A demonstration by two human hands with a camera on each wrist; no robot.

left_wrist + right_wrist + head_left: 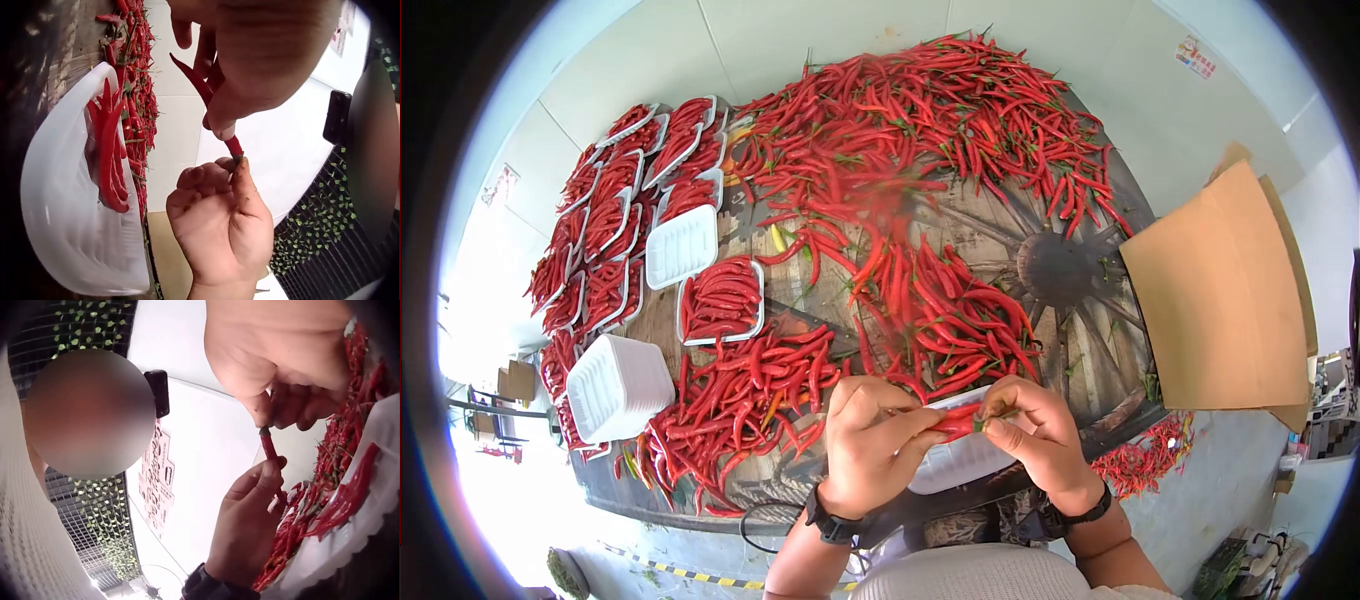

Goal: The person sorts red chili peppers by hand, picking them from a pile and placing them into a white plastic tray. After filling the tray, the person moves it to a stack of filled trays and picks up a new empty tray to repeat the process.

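My left hand [868, 440] grips a red chili pepper [234, 147] by its body, with the pointed tip sticking out past the fingers in the left wrist view. Thumb and finger of my right hand [1045, 440] pinch its green stem end [265, 431]. Both hands are close together over a white ribbed tray [945, 470] at the table's near edge. Several red chilies [112, 156] lie in that tray, as the left wrist view shows. A loose heap of chilies [955, 310] lies just beyond my hands.
Filled trays [605, 220] are stacked along the left, near a stack of empty white trays [615, 390]. A large chili pile [920, 110] covers the table's far side. At right stands a cardboard box [1220, 300]; more chilies [1145, 460] lie below the table edge.
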